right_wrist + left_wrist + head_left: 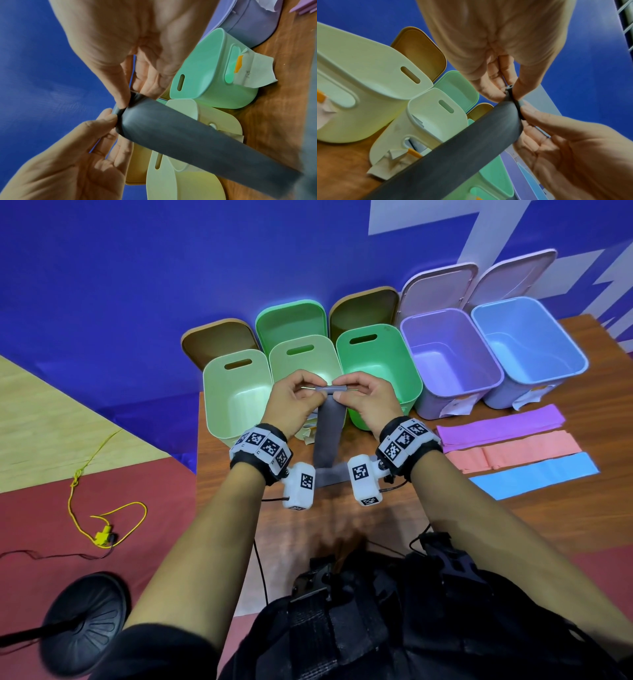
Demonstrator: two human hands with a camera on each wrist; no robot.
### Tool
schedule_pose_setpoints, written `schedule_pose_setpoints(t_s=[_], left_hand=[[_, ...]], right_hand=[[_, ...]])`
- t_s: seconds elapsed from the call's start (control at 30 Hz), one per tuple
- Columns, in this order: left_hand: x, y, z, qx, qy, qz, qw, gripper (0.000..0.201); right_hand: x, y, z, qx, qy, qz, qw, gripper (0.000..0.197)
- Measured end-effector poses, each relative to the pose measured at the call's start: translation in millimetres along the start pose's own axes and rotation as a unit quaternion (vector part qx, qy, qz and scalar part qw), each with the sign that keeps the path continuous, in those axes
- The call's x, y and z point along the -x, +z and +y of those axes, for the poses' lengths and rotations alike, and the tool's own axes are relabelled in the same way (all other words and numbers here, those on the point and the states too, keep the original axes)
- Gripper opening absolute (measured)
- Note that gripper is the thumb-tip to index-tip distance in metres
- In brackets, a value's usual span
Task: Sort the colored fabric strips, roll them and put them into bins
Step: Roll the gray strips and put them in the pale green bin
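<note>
Head view: a grey strip (329,419) is held up in front of the green bins, its top end wound round a thin rod (342,388); the tail hangs to the counter (548,525).
Left hand (294,402): thumb and fingers are pinched on the left end of the grey roll.
Right hand (366,400): fingers are curled on the right end of the roll and rod.
Landmark: the mid-green bin (387,392) is taken as reference; the roll is held just left of it, above the pale bin (305,364).
Other strips: purple (500,428), pink (513,455) and blue (534,475) are laid flat right of the mid-green bin, not yet rolled.
Risk, loose wind: only a few turns are seen, so the roll may be unwound if either pinch is eased.
Risk, skew: uneven turning could cause the strip to be wound into a cone.
Risk, drag: the tail may be snagged on the paper labels below the bins.
Risk, bin choice: no grey bin is seen, so the roll could be misplaced.
</note>
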State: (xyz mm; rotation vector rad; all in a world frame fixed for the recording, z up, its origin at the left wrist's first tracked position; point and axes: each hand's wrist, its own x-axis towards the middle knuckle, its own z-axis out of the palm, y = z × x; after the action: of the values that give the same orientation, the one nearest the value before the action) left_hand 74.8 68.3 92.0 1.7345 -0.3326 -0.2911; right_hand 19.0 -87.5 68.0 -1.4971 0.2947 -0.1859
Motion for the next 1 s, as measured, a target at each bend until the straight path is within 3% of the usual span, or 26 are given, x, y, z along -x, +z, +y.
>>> schedule_pose_setpoints(t_s=[0.27, 0.57, 0.83, 1.0], left_hand=[[3.3, 2.8, -5.6, -0.005, 0.008, -0.016, 1.000, 0.016], [3.2, 2.5, -3.4, -0.008, 0.023, -0.006, 1.000, 0.017], [1.4, 3.3, -8.8, 0.014, -0.017, -0.005, 1.000, 0.012], [2.0, 3.2, -6.5, 0.002, 0.001, 0.009, 1.000, 0.014]], right_hand=[[1.2, -0.8, -1.7, 0.015, -0.002, 0.001, 1.000, 0.027], [-0.6, -0.5, 1.7, -0.021, 0.016, 0.001, 1.000, 0.013], [1.8, -0.5, 0.2, 0.012, 0.006, 0.008, 1.000, 0.016], [4.0, -1.0, 1.4, -0.003, 0.015, 0.011, 1.000, 0.021]])
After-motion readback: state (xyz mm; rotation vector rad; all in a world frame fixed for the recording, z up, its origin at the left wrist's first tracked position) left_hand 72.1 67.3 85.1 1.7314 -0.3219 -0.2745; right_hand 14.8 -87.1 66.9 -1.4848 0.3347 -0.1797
